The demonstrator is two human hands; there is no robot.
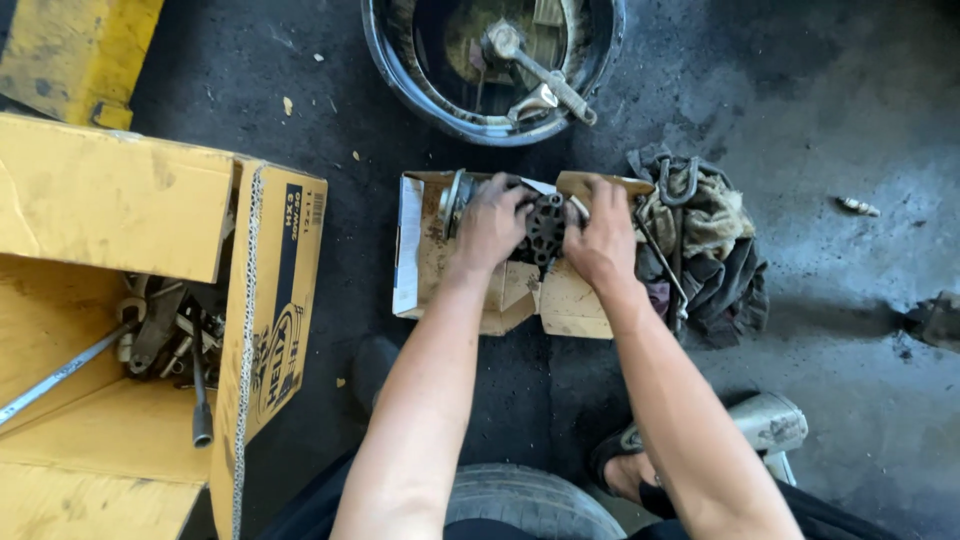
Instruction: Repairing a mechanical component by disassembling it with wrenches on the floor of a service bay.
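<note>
Seen from the head camera: dark, greasy round metal part (pixel 545 229) lying on flattened brown cardboard (pixel 575 300) on the oily floor, clasped between both hands. Left hand (pixel 492 222) gripping its left side, right hand (pixel 600 235) its right, equally near, long axis left to right.

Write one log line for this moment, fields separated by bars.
left hand on dark metal part | right hand on same part | part on flattened cardboard | rags beside

left: bare floor (pixel 360 250) between flattened cardboard (pixel 430 270) and yellow box (pixel 120 200)
far: black basin (pixel 400 70) close by
right: rag pile (pixel 715 250) touching cardboard; open floor beyond
near: tyre (pixel 530 500)
</note>
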